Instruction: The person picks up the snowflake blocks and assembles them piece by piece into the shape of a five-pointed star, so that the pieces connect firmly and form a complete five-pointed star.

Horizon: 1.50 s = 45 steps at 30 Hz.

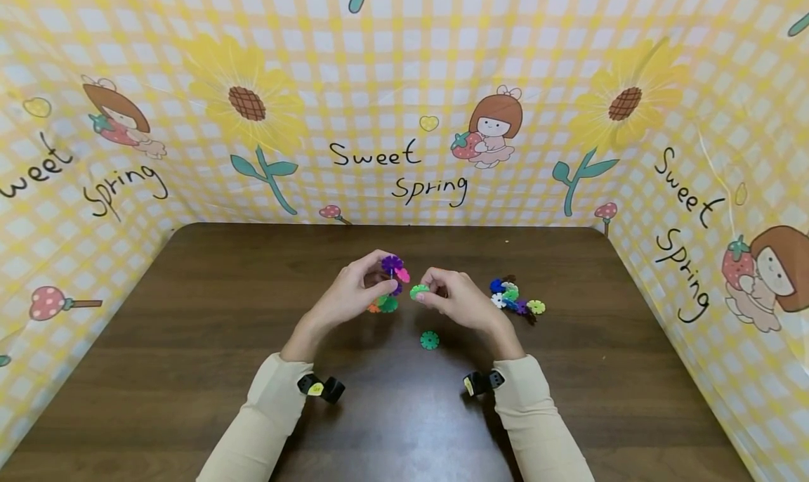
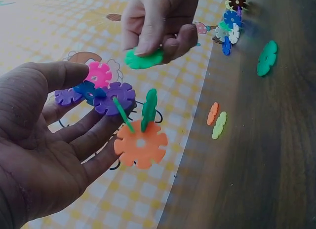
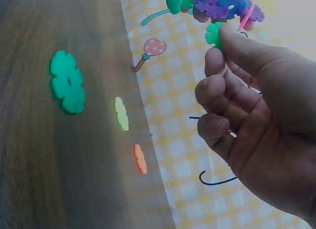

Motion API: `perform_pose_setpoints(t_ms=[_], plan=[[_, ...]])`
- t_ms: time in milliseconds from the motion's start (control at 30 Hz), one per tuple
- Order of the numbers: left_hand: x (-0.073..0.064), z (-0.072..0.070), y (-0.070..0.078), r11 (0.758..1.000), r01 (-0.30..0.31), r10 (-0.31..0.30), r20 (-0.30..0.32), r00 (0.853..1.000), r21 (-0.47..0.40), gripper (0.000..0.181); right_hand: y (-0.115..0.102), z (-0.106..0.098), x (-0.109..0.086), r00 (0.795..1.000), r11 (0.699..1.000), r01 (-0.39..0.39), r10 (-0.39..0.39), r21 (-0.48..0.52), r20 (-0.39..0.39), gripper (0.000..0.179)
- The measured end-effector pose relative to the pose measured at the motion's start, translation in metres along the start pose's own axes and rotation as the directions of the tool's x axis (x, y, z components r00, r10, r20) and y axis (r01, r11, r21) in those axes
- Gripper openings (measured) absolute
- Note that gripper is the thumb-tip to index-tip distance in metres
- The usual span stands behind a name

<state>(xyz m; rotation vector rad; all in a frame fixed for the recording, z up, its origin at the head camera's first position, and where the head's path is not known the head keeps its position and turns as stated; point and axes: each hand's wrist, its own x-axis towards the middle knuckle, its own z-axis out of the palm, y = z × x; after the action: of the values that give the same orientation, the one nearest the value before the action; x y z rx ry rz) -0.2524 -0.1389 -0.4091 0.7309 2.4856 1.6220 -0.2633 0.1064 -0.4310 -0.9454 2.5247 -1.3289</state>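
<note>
In the head view my left hand (image 1: 346, 294) holds a chain of joined notched plastic discs. The left wrist view shows its purple disc (image 2: 114, 98), blue disc (image 2: 89, 92), pink disc (image 2: 100, 74), upright green disc (image 2: 149, 109) and orange disc (image 2: 141, 144). The thumb and fingers grip the purple, blue and pink end, while the orange end hangs out past the fingertips. My right hand (image 1: 464, 301) pinches a single light green disc (image 2: 143, 58) between thumb and forefinger, just apart from the chain. Its other fingers are curled.
A loose green disc (image 1: 430, 339) lies on the brown table (image 1: 404, 426) between my forearms. A pile of mixed discs (image 1: 520, 301) sits right of my right hand. Loose yellow-green (image 3: 121, 114) and orange (image 3: 140, 159) discs also lie there. Checked cloth (image 1: 404, 67) walls the back and sides.
</note>
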Motion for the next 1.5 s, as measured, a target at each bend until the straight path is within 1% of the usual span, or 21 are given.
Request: perform_pose_setpoints(t_ms=[100, 333, 667, 900, 1100, 1200, 1300, 1500], plan=[[0.0003, -0.0002, -0.0003, 1.000, 0.002, -0.002, 0.001, 1.000, -0.011, 0.028, -0.0023, -0.0014, 0.0000, 1.000, 1.000, 0.000, 0.001, 0.017, -0.031, 0.006], [0.0000, 0.0001, -0.0010, 1.000, -0.005, 0.005, 0.008, 1.000, -0.018, 0.028, -0.0055, -0.0028, -0.0002, 0.998, 1.000, -0.001, 0.003, 0.031, -0.059, 0.005], [0.0023, 0.0025, -0.0012, 0.999, 0.027, -0.027, 0.028, 0.999, -0.018, 0.032, -0.0068, -0.0023, -0.0002, 0.998, 0.999, 0.000, 0.002, 0.038, -0.055, 0.004], [0.0014, 0.0024, -0.0021, 0.996, 0.046, -0.044, 0.031, 0.999, -0.070, 0.034, -0.0062, -0.0035, -0.0006, 0.997, 0.998, 0.003, 0.002, 0.064, -0.072, 0.005], [0.0012, 0.0025, -0.0016, 0.998, 0.038, -0.036, 0.034, 0.999, -0.043, 0.035, -0.0061, -0.0048, -0.0004, 0.997, 0.996, 0.007, 0.000, 0.089, -0.076, 0.005], [0.0015, 0.0031, -0.0018, 0.999, 0.030, -0.028, 0.035, 0.999, -0.044, 0.032, -0.0070, -0.0048, -0.0002, 0.997, 0.995, 0.010, -0.002, 0.097, -0.080, 0.005], [0.0015, 0.0036, -0.0024, 0.999, 0.017, -0.016, 0.026, 1.000, -0.027, 0.027, -0.0081, -0.0046, -0.0001, 0.997, 0.995, 0.013, -0.005, 0.103, -0.079, 0.005], [0.0018, 0.0036, -0.0037, 0.999, -0.014, 0.013, 0.028, 1.000, 0.030, 0.021, -0.0094, -0.0047, -0.0009, 0.999, 0.996, 0.028, -0.025, 0.082, -0.037, 0.004]])
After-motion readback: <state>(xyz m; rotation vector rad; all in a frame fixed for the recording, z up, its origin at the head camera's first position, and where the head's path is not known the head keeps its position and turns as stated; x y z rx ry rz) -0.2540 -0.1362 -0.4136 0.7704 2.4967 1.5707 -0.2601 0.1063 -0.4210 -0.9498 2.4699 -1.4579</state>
